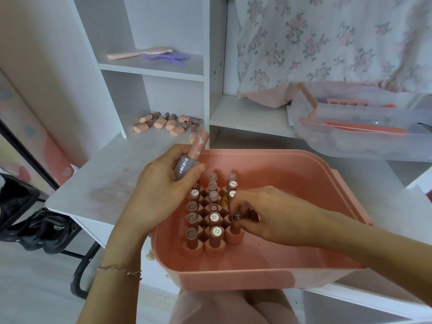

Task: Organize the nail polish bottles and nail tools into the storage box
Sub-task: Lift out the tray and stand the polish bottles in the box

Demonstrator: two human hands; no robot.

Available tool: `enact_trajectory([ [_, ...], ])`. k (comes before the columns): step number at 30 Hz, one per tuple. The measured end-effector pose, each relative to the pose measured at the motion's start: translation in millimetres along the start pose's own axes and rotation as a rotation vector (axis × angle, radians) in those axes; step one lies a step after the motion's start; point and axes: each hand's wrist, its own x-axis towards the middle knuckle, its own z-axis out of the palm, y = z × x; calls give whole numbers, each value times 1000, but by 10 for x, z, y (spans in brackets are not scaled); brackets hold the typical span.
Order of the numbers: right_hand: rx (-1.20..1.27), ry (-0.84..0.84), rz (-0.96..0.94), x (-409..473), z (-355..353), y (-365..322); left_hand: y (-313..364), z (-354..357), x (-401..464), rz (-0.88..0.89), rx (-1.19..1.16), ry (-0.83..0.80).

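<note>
White desk (112,169) carries pink storage box (292,181) holding upright brown-capped bottles (214,220).

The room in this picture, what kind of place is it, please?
Probably a bedroom or dressing corner at home. A white shelf unit holds a hairbrush, floral fabric hangs at the right, and shoes lie on the floor.

On the white shelf (152,69) before us lie a pink hairbrush (140,53) and a purple comb (168,57), touching; floral fabric (327,43) hangs at right, and dark shoes (44,228) sit on the floor beneath our desk (105,174).
</note>
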Motion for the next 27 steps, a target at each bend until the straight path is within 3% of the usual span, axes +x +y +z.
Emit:
enact_trajectory([
  [13,-2,22,-23,-26,3,-8,11,-1,-1,-2,20,0],
  [17,-48,156,-46,-47,-10,7,17,-2,-5,-11,-19,-6],
  [22,235,438,-43,14,-138,36,28,-11,-14,-1,-79,-74],
  [27,405,458,-101,118,-236,-47,61,-21,-33,67,-93,-193],
])
